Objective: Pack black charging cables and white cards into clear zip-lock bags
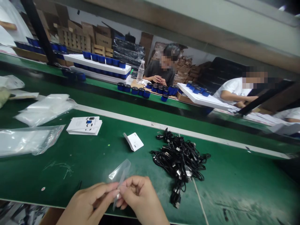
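Between my two hands, over the near edge of the green table, is a small clear plastic bag [124, 170]. My left hand [93, 200] pinches it from the left. My right hand [138, 193] has its thumb and fingers closed on the opposite side. Whatever lies inside the bag at my fingertips is hard to make out. To the right of my right hand lies a heap of black USB cables [178, 156], coiled and bundled. Beyond my hands a small folded white leaflet [135, 142] stands partly open on the table.
A stack of printed white cards [84, 125] lies to the left, with clear plastic bags [44, 107] beyond it. Across the table are blue jar-like items [140, 91], white foam trays [98, 64] and a water bottle [140, 72]. Co-workers sit opposite. An overhead beam crosses above.
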{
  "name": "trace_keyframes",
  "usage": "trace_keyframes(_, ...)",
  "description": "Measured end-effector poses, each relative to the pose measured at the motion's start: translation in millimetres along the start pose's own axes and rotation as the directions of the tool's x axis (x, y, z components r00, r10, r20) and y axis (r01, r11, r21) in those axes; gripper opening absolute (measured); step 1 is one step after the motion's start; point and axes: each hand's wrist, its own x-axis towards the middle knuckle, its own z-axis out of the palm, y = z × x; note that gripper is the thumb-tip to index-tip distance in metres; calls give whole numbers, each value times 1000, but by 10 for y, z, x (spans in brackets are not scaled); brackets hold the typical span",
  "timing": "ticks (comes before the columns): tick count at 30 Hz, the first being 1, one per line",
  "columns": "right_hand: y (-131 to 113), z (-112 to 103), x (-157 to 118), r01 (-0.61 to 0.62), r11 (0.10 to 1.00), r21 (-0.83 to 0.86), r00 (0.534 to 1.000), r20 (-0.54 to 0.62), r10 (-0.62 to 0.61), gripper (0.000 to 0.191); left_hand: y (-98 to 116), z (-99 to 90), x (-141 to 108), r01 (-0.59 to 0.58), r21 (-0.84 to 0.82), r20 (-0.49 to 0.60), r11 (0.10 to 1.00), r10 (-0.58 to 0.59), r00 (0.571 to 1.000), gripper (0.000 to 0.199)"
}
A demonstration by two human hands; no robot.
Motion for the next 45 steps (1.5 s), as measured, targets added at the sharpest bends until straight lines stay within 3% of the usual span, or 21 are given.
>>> trace_keyframes(5, 45, 3, -1, 57, 996, -70, 998, -15, -59, 24, 125, 57, -22, 190, -251, 5, 949, -195, 981, 30)
trace_keyframes(8, 84, -4, -2, 99, 982, -163, 994, -36, -106, 10, 202, 75, -8, 227, -314, -5, 922, -241, 970, 29)
trace_keyframes(13, 81, 2, -52, 155, 943, -295, 982, -54, -178, 16, 198, 43, 52, 217, -221, 95, 951, -200, 975, 28)
trace_keyframes(22, 47, -29, -55, 232, 851, -471, 961, -24, -276, 13, 215, 11, 20, 46, 157, 78, 987, -59, 995, 41)
trace_keyframes(25, 99, -24, -88, 255, 793, -553, 928, -89, -361, 11, 170, 30, 48, 54, 133, 105, 990, -68, 992, 34)
trace_keyframes(27, 164, 5, -122, 293, 753, -589, 886, -130, -446, 22, 134, 58, 71, 65, 81, 107, 995, -73, 992, 32)
trace_keyframes(29, 222, 41, -146, 336, 711, -618, 851, -125, -510, 29, 112, 91, 88, 39, 33, 121, 999, -42, 992, 31)
trace_keyframes(32, 251, 65, -134, 365, 647, -669, 826, -88, -556, 15, 108, 136, 97, -11, 21, 128, 1000, 9, 992, 30)
trace_keyframes(33, 247, 61, -118, 375, 622, -688, 820, -67, -568, 18, 108, 149, 97, -19, 25, 124, 1000, 15, 992, 30)
trace_keyframes(35, 233, 42, -77, 405, 518, -753, 786, -2, -618, 31, 101, 173, 96, -32, 37, 92, 999, 28, 995, 32)
trace_keyframes(39, 211, 25, -6, 367, 44, -929, 595, 198, -779, 43, 55, 207, 100, -100, 150, -28, 984, 106, 994, 33)
trace_keyframes(41, 209, 35, 15, 306, -127, -944, 521, 278, -807, 43, 31, 209, 101, -151, 245, -79, 958, 175, 981, 31)
trace_keyframes(45, 232, 23, 42, 265, -209, -941, 451, 313, -836, 39, -24, 178, 115, -193, 376, -212, 907, 286, 934, 26)
